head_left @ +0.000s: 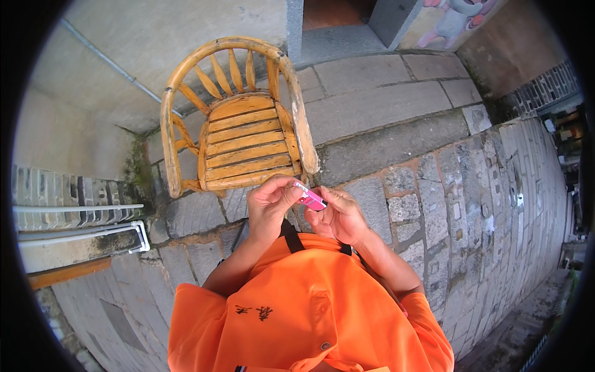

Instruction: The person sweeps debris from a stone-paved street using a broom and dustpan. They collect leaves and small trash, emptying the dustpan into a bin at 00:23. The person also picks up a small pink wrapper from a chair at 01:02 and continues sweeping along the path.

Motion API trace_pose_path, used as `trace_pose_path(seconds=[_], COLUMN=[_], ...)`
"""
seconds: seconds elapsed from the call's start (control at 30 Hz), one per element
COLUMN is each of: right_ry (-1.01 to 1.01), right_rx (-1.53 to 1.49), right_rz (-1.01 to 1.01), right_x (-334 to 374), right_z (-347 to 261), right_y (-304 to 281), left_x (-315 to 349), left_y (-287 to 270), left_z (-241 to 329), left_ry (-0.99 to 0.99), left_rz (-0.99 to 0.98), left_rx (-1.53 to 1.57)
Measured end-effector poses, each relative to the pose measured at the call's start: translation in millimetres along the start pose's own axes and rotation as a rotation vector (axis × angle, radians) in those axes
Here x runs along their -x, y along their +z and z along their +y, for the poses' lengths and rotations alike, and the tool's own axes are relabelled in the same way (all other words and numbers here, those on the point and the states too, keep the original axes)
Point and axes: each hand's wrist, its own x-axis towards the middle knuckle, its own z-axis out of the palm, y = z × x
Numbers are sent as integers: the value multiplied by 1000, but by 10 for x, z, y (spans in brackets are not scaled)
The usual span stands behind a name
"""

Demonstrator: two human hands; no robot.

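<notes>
A small, flat pink object (312, 197) with white at one end and a dark edge at the other is held between my two hands in front of my chest. I cannot make out its exact kind. My left hand (270, 208) pinches its upper left end between thumb and fingers. At the lower right end, the thumb and fingers of my right hand (341, 216) close on its dark edge. Just beyond both hands stands a yellow wooden armchair (246, 139) with a slatted seat and a curved, worn back.
A plastered wall (118, 80) and a doorway with a stone sill (341, 43) lie beyond the chair. White pipes (139, 232) run along the wall on the left. Uneven stone paving (427, 217) covers the ground, with a stone step edge (396, 142) crossing it.
</notes>
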Motion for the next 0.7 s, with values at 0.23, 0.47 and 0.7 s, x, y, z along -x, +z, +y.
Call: trace_pose_path(seconds=[0.23, 0.47, 0.7], right_ry=[-357, -551, -817], right_rx=[314, 714, 1214], right_rz=[152, 251, 317], right_x=[9, 70, 89], right_z=[80, 109, 63], right_y=[70, 165, 166], left_x=[-22, 37, 118], left_y=[-71, -107, -206], left_z=[-75, -102, -195], left_ry=[-77, -122, 50], left_rz=[163, 63, -126], left_rx=[137, 188, -152])
